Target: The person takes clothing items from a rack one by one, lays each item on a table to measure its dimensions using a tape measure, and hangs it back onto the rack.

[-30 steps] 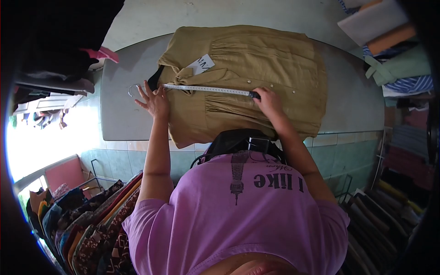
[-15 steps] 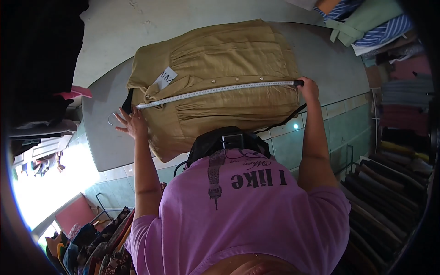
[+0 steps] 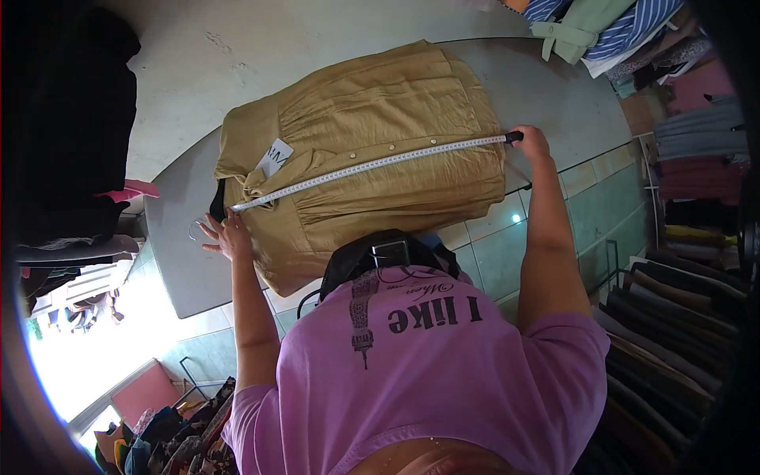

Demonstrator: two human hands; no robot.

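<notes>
A mustard-coloured button-front garment (image 3: pixel 372 95) with gathered panels lies flat, its collar end to the left. A white paper tag (image 3: pixel 275 157) rests on it near the collar. Along its front stretches a white tape measure (image 3: pixel 372 164). My right hand (image 3: pixel 532 142) is closed on the tape's dark end, just past the hem on the right. At the collar, my left hand (image 3: pixel 230 236) has its fingers spread, with a fingertip against the tape's other end. Beside that hand, a hanger hook (image 3: pixel 195 229) pokes out from the dark hanger (image 3: pixel 218 201).
The garment lies on a grey table (image 3: pixel 178 273) with a curved edge. Folded clothes (image 3: pixel 586 36) are piled at the upper right. Hanging clothes fill the lower right (image 3: pixel 673 332) and lower left (image 3: pixel 170 439). Dark fabric (image 3: pixel 87 134) hangs at the left. A black bag (image 3: pixel 360 255) sits against my front.
The view has shifted slightly, so the garment appears a little further left and more tilted. Both hands keep their places at the tape's ends.
</notes>
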